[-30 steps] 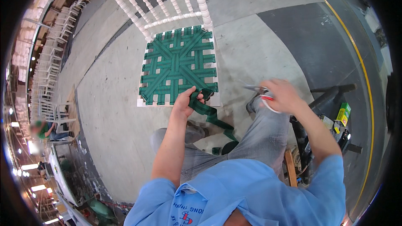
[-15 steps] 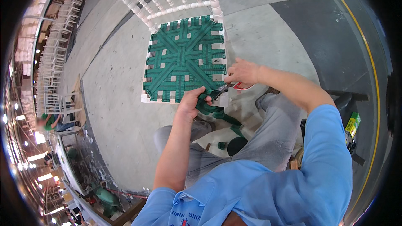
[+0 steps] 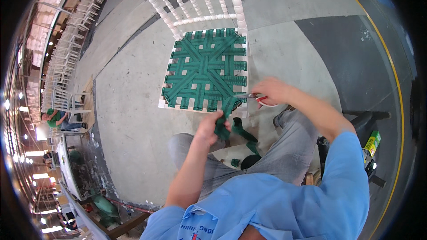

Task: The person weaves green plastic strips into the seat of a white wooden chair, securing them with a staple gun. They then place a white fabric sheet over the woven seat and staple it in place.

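A white chair (image 3: 165, 102) stands before me, its seat woven over with green webbing (image 3: 203, 67) in crossing and diagonal bands. My left hand (image 3: 211, 128), just off the seat's front edge, is closed around a loose green webbing strap (image 3: 229, 105), which runs up to the front right corner. Scissors (image 3: 266, 101) with red and white handles are in my right hand (image 3: 272, 90), right of that corner. Their blades point left toward the strap; motion blur hides whether they touch it. More loose strap (image 3: 242, 130) hangs down between my knees.
A small green piece (image 3: 235, 162) lies below, between my legs. A green and yellow box (image 3: 372, 143) is at my right beside dark bars. Rows of white chairs (image 3: 66, 58) line the far left, where a person in a green shirt (image 3: 57, 119) sits.
My left hand has drawn the strap down toward me, away from the seat corner. The scissors have come apart from my left hand. The whole view has shifted slightly.
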{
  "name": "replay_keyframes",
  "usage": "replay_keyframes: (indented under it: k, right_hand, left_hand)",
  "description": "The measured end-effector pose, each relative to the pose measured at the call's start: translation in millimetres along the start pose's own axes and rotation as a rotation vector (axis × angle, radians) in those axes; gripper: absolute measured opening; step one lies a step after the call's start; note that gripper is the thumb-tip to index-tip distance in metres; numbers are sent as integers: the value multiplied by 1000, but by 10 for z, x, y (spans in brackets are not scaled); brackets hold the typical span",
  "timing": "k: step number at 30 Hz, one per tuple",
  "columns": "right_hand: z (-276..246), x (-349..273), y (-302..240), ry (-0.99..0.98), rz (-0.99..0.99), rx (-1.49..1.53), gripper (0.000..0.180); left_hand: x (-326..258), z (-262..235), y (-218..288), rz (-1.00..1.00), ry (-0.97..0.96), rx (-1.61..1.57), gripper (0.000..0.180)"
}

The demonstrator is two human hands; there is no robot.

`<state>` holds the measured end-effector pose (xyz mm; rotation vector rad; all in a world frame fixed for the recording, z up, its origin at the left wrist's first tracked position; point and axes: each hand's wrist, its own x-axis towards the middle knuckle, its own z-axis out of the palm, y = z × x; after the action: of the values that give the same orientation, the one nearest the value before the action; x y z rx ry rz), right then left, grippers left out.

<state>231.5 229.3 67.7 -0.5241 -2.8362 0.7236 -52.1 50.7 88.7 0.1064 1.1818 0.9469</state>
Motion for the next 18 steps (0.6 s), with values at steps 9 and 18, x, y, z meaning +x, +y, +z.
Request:
replay_keyframes:
  k: [9,18]
  right_hand:
    - [-237,-2158,-925,919,736,3,57]
    - [311,-4740,-2919,1194,1848,-283,64]
  left_hand:
    - [182,-112,-1725,206,-67,1291,59]
    - [329,-591,-133,76,421,-486,115]
